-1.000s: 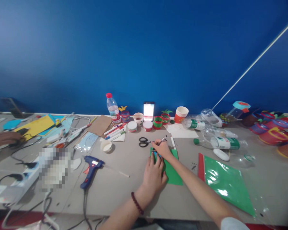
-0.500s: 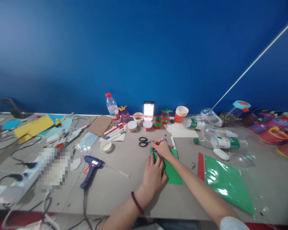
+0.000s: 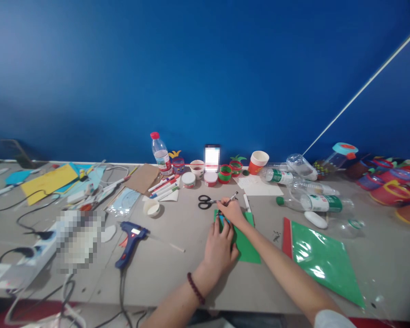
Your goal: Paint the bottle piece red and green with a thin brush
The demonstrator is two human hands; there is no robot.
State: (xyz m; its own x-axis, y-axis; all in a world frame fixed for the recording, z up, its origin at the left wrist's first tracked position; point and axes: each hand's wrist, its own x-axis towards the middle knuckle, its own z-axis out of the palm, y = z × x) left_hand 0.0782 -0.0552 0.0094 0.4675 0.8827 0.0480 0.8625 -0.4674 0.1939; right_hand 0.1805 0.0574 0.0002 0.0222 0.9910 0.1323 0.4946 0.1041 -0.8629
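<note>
A green paper sheet (image 3: 246,246) lies on the grey table (image 3: 177,269) in front of me. My left hand (image 3: 220,248) lies on it with fingers pressed down over a small blue piece (image 3: 224,220). My right hand (image 3: 231,212) is closed around a pen (image 3: 233,198), its tip at the sheet's far left corner beside the blue piece. Black scissors (image 3: 205,202) lie just beyond the sheet, to the left of my right hand.
A blue glue gun (image 3: 130,237) lies to the left, with cables and a power strip (image 3: 17,269) beyond it. Markers (image 3: 164,187), cups (image 3: 258,162), a water bottle (image 3: 160,154) and a phone (image 3: 212,158) line the back. Empty bottles (image 3: 310,200) and a green plastic sleeve (image 3: 323,259) lie at the right.
Another person's hand at the far left edge has withdrawn out of view. My hands, the pen and the green sheet have hardly moved.
</note>
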